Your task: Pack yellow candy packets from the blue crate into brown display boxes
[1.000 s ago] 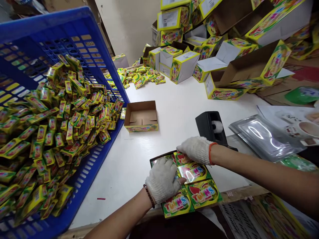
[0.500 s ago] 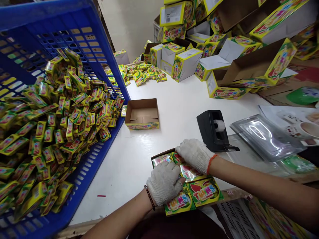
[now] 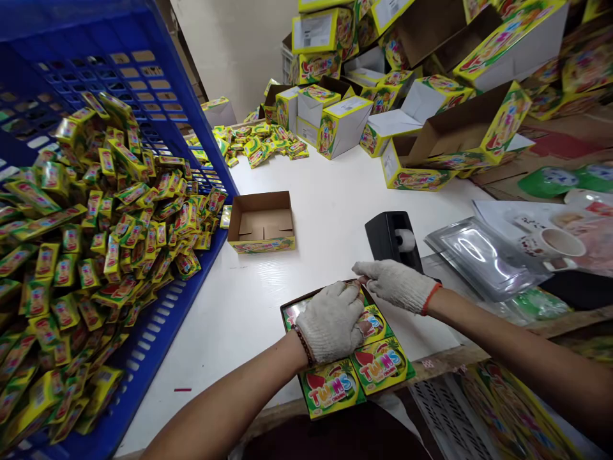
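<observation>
My left hand (image 3: 331, 322), in a white knit glove with bare fingertips, lies flat on top of the candy packs, fingers stretched forward. Under it, colourful TWINS packs (image 3: 380, 365) fill a shallow carton (image 3: 286, 308), whose dark rim shows at the far left corner. My right hand (image 3: 396, 285), gloved with an orange cuff, rests its extended fingers at the carton's far right corner and grips nothing visible. Just behind it stands a black tape dispenser (image 3: 380, 235) with a white core, its base partly hidden by the hand.
An open, unfilled carton (image 3: 262, 223) sits further back. On the left, a tilted blue crate (image 3: 163, 358) holds many small candy packs (image 3: 112, 255). Stacked display boxes (image 3: 345, 131) and loose packs (image 3: 268, 144) occupy the back. Clear plastic trays (image 3: 483, 255) and a cup (image 3: 558, 243) lie right.
My left hand has slid forward and right over the packs. My right hand has moved off the packs to the carton's far right corner. The view has shifted slightly right.
</observation>
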`<state>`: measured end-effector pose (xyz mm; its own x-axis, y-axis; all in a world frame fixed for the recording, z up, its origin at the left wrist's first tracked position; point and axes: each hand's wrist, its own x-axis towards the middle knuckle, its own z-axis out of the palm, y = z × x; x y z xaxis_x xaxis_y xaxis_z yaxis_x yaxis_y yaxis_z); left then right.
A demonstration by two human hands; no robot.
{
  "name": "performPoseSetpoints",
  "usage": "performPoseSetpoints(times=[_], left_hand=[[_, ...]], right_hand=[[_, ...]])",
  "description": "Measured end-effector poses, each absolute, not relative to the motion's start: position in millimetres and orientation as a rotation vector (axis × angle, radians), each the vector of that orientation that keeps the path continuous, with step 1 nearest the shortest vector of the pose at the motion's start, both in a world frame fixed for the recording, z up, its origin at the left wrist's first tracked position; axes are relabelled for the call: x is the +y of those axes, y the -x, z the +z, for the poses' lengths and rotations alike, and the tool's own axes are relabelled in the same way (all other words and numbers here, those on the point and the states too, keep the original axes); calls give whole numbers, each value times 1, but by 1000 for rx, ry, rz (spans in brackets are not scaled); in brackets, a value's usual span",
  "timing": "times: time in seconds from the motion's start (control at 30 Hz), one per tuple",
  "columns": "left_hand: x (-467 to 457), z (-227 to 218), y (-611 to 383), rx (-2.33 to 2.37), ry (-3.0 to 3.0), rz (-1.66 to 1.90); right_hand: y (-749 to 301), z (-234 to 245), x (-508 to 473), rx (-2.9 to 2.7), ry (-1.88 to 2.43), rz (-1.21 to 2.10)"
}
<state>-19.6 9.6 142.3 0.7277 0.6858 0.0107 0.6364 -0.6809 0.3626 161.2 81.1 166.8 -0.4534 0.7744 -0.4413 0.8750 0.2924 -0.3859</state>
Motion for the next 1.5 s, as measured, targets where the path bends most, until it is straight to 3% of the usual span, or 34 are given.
performPoseSetpoints(times=[0.13,0.7,1.17,1.27,1.37,1.5], left_hand=[[6,144,13,1109,-2607,61],[10,149,13,999,-2579,105],[24,149,-5,1082,-2379,-118],[15,148,4,1123,-2269,69],[3,144,34,1223,-1949,508],[-2,136,90,1437,-978,1056]], right_hand=[[-159,161,75,2245,-1565,-959],[-162,162,73,2089,-1602,-1246],[-161,165,74,2130,-1570,-1123],[-159,178,73,2162,-1586,-1035],[-153,191,63,2335,-1581,-945],[-140,178,44,2526,-1254,-1045]])
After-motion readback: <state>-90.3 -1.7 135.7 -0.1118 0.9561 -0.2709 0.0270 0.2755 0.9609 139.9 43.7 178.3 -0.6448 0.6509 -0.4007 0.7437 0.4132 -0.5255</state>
